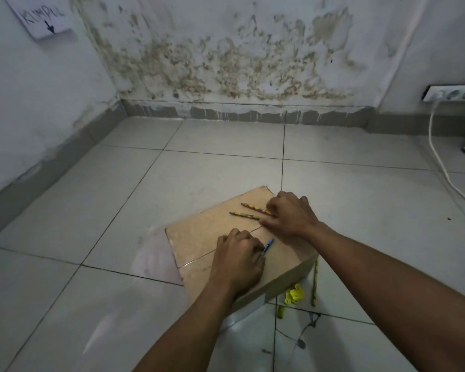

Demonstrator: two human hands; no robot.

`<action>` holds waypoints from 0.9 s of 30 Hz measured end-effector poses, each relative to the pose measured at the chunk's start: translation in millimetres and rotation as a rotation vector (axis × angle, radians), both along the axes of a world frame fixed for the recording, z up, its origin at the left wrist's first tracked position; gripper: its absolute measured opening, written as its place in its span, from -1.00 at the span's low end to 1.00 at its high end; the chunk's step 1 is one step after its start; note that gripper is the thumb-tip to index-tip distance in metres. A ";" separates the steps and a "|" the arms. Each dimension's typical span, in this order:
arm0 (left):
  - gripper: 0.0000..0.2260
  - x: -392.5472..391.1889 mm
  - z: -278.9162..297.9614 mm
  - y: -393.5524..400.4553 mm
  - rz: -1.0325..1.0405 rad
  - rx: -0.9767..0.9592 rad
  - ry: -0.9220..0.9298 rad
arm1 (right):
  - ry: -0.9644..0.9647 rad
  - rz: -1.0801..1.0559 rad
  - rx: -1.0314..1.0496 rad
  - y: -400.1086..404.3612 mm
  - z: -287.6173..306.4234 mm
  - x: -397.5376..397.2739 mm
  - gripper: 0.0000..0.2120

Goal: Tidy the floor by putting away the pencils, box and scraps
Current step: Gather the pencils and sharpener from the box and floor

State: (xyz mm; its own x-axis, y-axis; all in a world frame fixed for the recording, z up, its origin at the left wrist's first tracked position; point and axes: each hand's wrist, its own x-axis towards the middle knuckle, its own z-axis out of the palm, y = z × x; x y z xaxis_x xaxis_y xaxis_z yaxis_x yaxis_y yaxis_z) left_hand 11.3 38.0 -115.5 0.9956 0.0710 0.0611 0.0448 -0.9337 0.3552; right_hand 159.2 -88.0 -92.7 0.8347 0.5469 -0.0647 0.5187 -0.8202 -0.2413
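Wall sign [42, 16] reads "KUMPUL", arrow down

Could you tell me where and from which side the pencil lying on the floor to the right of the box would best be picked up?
Pinch the pencil on the floor at mid-shaft, from above. It lies flat, alongside the cardboard box, so its right side is probably the freer approach. The yellow scrap sits near its lower end.

On the closed cardboard box [226, 237], the left hand [236, 261] curls around a blue pen [268, 246]. Just beyond that grip, the right hand [287, 213] pinches two patterned pencils [250, 212]. Yellow scraps [294, 294] lie on the floor tiles [91, 291] beside the box.
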 end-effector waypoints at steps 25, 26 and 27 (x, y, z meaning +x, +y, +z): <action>-0.83 5.8 37.9 -29.4 0.617 -0.648 0.162 | 0.665 -0.265 0.466 -45.1 8.8 -24.8 -0.84; -0.79 5.2 40.2 -31.5 0.573 -0.796 0.167 | 0.729 -0.272 0.529 -49.0 11.6 -27.0 -0.84; -0.77 2.7 43.1 -34.9 0.520 -0.958 0.171 | 0.790 -0.270 0.589 -52.4 15.1 -29.2 -0.85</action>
